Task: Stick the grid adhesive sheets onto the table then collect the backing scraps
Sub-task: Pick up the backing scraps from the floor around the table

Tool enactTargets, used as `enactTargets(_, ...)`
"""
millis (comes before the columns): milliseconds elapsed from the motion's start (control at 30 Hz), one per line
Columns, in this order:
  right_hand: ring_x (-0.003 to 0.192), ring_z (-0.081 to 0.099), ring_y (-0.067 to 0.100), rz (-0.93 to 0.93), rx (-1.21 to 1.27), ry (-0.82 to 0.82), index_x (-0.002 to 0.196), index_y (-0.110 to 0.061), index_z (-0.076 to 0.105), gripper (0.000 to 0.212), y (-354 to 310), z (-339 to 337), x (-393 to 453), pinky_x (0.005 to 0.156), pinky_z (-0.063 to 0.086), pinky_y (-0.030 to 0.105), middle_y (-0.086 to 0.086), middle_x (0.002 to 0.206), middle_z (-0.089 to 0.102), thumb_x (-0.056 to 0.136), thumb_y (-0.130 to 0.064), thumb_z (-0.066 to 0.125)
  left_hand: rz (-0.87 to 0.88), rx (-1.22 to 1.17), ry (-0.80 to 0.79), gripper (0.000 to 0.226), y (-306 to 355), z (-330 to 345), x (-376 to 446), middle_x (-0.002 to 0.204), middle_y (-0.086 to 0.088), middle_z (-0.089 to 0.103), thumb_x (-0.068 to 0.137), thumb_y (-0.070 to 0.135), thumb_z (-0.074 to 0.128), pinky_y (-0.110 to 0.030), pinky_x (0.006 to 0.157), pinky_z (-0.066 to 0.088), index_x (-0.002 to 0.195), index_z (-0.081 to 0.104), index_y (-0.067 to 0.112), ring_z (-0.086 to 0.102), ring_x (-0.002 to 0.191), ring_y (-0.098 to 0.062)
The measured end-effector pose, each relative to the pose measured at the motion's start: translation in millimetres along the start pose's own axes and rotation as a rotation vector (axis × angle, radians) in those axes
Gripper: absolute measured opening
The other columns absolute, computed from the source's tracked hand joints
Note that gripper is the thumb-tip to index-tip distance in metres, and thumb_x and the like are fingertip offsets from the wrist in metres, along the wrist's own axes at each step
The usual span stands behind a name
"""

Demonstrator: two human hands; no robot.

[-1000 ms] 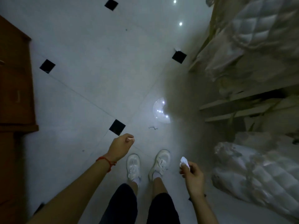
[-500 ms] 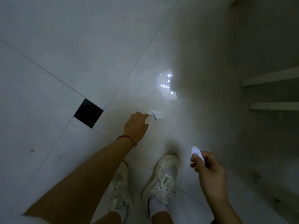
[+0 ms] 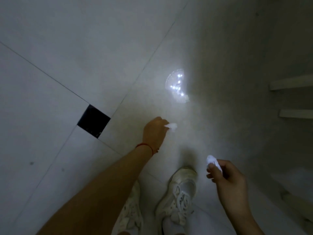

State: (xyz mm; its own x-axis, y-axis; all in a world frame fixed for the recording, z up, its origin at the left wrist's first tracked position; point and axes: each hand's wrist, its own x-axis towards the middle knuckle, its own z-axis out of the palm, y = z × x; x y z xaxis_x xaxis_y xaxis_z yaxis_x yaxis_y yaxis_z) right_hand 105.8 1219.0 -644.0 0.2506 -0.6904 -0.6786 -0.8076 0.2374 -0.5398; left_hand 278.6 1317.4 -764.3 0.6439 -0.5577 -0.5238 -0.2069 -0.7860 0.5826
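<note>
I am bent low over a pale tiled floor (image 3: 84,48). My left hand (image 3: 155,132), with a red cord at the wrist, reaches down to the floor and pinches a small white backing scrap (image 3: 172,126) at its fingertips. My right hand (image 3: 227,177) hovers lower right, fingers closed around another crumpled white scrap (image 3: 212,162) that sticks out above the thumb. No table or grid sheet is in view.
My two white sneakers (image 3: 181,192) stand on the floor between my arms. A black inset tile (image 3: 93,121) lies left of my left hand. A bright lamp reflection (image 3: 177,87) glares on the floor ahead. Pale shelf edges (image 3: 291,83) jut in at the right.
I have bent down from standing, so the floor is much nearer. My left hand has reached forward to the floor and now pinches a white scrap there. My right hand keeps its scrap.
</note>
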Motion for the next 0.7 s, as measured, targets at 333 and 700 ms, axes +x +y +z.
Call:
enactTargets(333, 0.064, 0.066, 0.019, -0.072, 0.099, -0.037, 0.075, -0.011, 0.064, 0.014, -198, -51, -123, 0.072, 0.053, 0.042, 0.006, 0.068, 0.067, 0.086, -0.020, 0.062, 0.005, -0.286, 0.356, 0.010, 113, -247, -106, 0.065, -0.008, 0.059, 0.081, 0.003, 0.065, -0.009, 0.056, 0.037, 0.074, 0.068, -0.003, 0.050, 0.058, -0.011)
enactTargets(700, 0.066, 0.064, 0.021, -0.165, 0.282, 0.011, 0.081, -0.006, 0.065, 0.011, -414, -132, -241, 0.073, 0.050, 0.039, 0.009, 0.068, 0.066, 0.085, -0.016, 0.063, 0.109, -0.246, 0.504, 0.014, 246, -520, -190, 0.075, -0.004, 0.066, 0.079, -0.005, 0.064, -0.010, 0.060, 0.040, 0.078, 0.071, 0.008, 0.058, 0.066, -0.009)
